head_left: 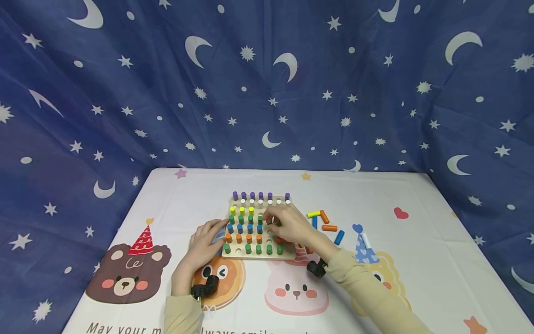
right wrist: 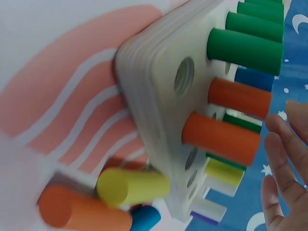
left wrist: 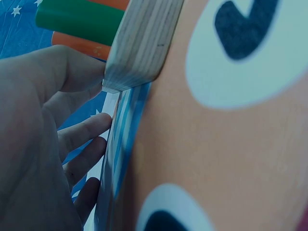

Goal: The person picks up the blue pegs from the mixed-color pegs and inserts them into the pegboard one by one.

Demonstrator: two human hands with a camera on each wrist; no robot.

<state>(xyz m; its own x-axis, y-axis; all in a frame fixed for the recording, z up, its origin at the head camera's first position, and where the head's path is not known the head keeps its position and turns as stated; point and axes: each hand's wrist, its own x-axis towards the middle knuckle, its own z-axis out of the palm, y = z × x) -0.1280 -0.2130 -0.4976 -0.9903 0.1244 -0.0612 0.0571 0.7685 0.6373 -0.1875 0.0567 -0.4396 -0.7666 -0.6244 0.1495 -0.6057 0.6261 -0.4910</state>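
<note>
Over the middle of the pegboard (head_left: 263,257), bends the right grip (head_left: 292,223) down near the end of the part-filled yellow row (head_left: 241,211); cannot tell whether pinching a peg or empty. At the left edge of the pegboard, rests the left grip (head_left: 203,246) with fingers loosely extended, touching the wood and clasping nothing. Seemingly partway through setting pegs into colour rows, to judge by open holes (head_left: 238,251) among upright pegs on the pegboard: purple pegs (head_left: 252,195) and white pegs (head_left: 260,203) along the far side, then yellow, green pegs (head_left: 241,220), blue pegs (head_left: 239,228), orange pegs (head_left: 238,238), and a second green row (head_left: 258,249) at the near edge. Probably calls next for holding a peg upright over an open hole, pressing straight down without knocking neighbours, and bracing the pegboard from the left. To the right of the pegboard, on the surface (head_left: 442,260), loose pegs (head_left: 329,228) in yellow, orange, blue and white, lying on their sides. Well in front of the pegboard, printed lettering (head_left: 123,328), legible as "May your m", then, past the left sleeve (head_left: 182,313), "lways smile", partly cut off. Behind the pegboard, a blue curtain (head_left: 267,111) with moons and stars, without readable words.
</note>
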